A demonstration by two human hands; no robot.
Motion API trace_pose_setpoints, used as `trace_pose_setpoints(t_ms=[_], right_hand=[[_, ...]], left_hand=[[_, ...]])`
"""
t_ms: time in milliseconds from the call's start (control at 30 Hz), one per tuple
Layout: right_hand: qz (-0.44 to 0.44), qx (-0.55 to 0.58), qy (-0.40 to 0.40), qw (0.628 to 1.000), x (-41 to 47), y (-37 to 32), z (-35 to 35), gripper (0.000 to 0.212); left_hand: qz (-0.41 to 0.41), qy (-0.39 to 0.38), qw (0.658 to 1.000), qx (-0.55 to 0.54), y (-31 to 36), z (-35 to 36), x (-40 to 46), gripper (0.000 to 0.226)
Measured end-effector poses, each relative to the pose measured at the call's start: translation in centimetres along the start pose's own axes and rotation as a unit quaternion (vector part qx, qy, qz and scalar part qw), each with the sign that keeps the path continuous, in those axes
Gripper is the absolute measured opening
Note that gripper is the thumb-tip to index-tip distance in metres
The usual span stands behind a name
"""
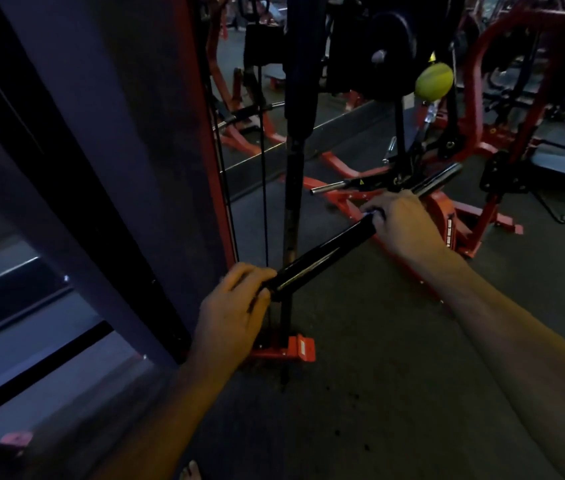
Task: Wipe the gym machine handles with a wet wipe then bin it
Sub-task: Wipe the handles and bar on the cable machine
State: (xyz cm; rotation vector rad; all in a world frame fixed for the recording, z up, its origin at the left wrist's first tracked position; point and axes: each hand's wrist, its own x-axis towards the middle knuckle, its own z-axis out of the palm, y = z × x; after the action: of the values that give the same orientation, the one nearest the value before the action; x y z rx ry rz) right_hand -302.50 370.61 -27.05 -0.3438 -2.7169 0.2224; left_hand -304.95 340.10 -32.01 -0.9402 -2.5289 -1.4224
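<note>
A long black handle bar runs slantwise from lower left to upper right in front of me. My left hand is closed around its near end. My right hand wraps the bar further up, and a small pale bluish bit of a wet wipe shows at its fingertips. Most of the wipe is hidden inside the fist. The far end of the bar sticks out past my right hand.
A dark machine upright with red trim and black cables stands at left. Its red foot is below my left hand. Red-framed machines, a yellow-green ball and a mirror fill the back. The floor is dark rubber.
</note>
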Motion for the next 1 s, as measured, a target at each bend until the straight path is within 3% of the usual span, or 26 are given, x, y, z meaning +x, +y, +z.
trace_pose_setpoints(t_ms=[33,67,100,133,167,200,233,300,367,567,667,833,1000], right_hand=[[0.005,0.003,-0.001,1.0,-0.1,0.0,0.1,0.026],[0.009,0.006,0.002,1.0,-0.2,0.0,0.2,0.026],[0.013,0.01,0.005,1.0,-0.3,0.2,0.3,0.026],[0.014,0.013,0.008,1.0,-0.5,0.2,0.5,0.025],[0.013,0.015,0.011,1.0,-0.8,0.2,0.5,0.025],[0.01,0.017,0.013,1.0,-1.0,0.2,0.6,0.025],[0.006,0.019,0.018,1.0,-1.3,0.1,0.6,0.026],[0.002,0.016,0.019,1.0,-1.4,0.0,0.8,0.029],[0.005,0.008,0.008,1.0,-1.4,-0.1,0.8,0.031],[0.075,0.123,0.036,0.989,-2.2,-1.9,0.6,0.026],[0.075,0.147,0.02,0.986,-3.5,-5.1,0.3,0.028],[0.004,0.128,-0.061,0.99,-6.5,-12.4,0.5,0.038],[-0.094,0.147,-0.094,0.98,-9.1,-16.6,2.5,0.035]], left_hand=[[-0.022,0.009,0.998,-0.054,-0.9,0.4,-0.3,0.016],[-0.115,-0.007,0.982,-0.153,-1.2,0.5,-0.5,0.021],[-0.224,-0.05,0.934,-0.273,-1.1,0.6,-0.7,0.02],[-0.325,-0.103,0.861,-0.377,-0.9,0.6,-0.8,0.021],[-0.385,-0.14,0.792,-0.453,-0.7,0.6,-0.8,0.024],[-0.424,-0.157,0.744,-0.491,-0.3,0.4,-0.7,0.027],[-0.439,-0.16,0.72,-0.514,-0.3,0.3,-0.6,0.029],[-0.445,-0.134,0.704,-0.537,0.0,0.4,0.0,0.03],[-0.433,-0.119,0.721,-0.527,0.4,0.5,0.4,0.027],[-0.288,-0.129,0.876,-0.365,1.3,0.1,1.3,0.027],[-0.233,-0.106,0.932,-0.259,1.0,0.1,1.6,0.029],[-0.192,-0.101,0.956,-0.197,0.8,0.4,1.4,0.029],[-0.2,-0.07,0.944,-0.252,0.7,1.2,0.6,0.031]])
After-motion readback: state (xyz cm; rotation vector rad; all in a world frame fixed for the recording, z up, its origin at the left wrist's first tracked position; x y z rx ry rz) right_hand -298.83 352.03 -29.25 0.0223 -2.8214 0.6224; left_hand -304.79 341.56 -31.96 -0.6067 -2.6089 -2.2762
